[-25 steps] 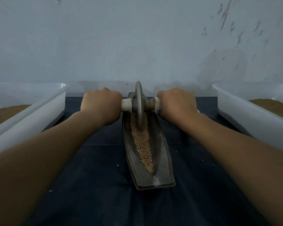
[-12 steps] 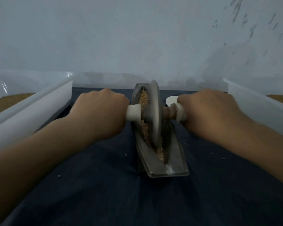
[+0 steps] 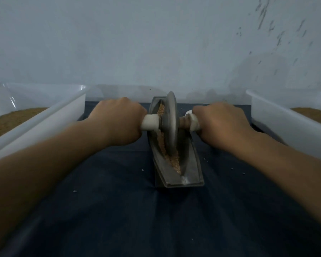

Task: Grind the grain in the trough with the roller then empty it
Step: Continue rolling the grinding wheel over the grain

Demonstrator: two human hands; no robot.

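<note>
**Two hands rolling a grinder wheel through grain**

On a dark counter (image 3: 119, 210), between two white bins (image 3: 44, 115), a narrow metal trough (image 3: 191, 164) is lying lengthwise. The roller (image 3: 171, 123) is standing in its groove, with the left hand (image 3: 119, 121) and right hand (image 3: 222, 123) wrapping their fingers (image 3: 137, 117) round its white handles (image 3: 150, 124). Grain (image 3: 172, 160) is lining the groove. Pressing evenly and rolling the full length would probably crush it without spilling.

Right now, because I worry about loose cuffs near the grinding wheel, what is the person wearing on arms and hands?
Nothing shows: the left hand and right hand are ungloved, and no sleeve, watch or wristband appears anywhere up to the frame edge. Rings cannot be checked from this side.
</note>
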